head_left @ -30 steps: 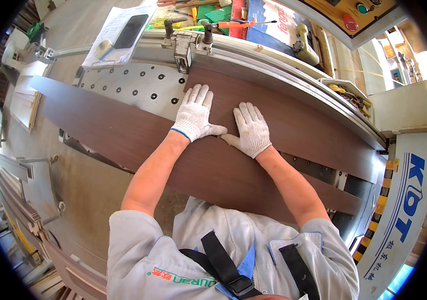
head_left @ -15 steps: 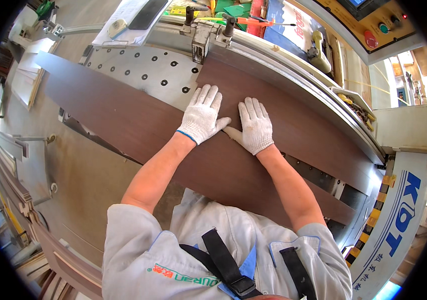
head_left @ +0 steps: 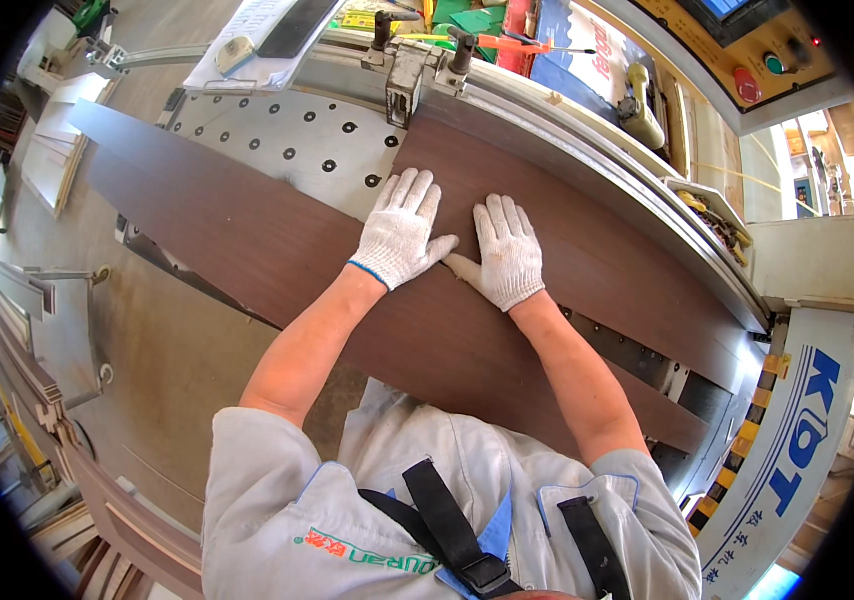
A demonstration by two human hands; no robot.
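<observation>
Two dark brown wood-look panels lie on the machine table in front of me. The long near panel point(head_left: 217, 210) runs from the far left to the lower right, close to my body. A second panel point(head_left: 607, 235) rests beyond it along the metal fence. My left hand point(head_left: 400, 228), in a white knitted glove, lies flat with its fingers stretched out over the far panel's left end and its palm at the near panel. My right hand point(head_left: 505, 250), gloved alike, is spread flat across the two panels' edges. The thumbs point toward each other, nearly touching.
A perforated metal table point(head_left: 287, 135) shows behind the near panel. A clamp-like metal stop point(head_left: 404, 90) sits on the fence at the far panel's corner. Papers with a dark phone point(head_left: 292, 30) lie at the back. A control panel point(head_left: 747, 50) stands upper right, a white machine housing point(head_left: 787, 430) at right.
Almost nothing differs. Both hands stay flat on the panels, shifted very slightly to the left.
</observation>
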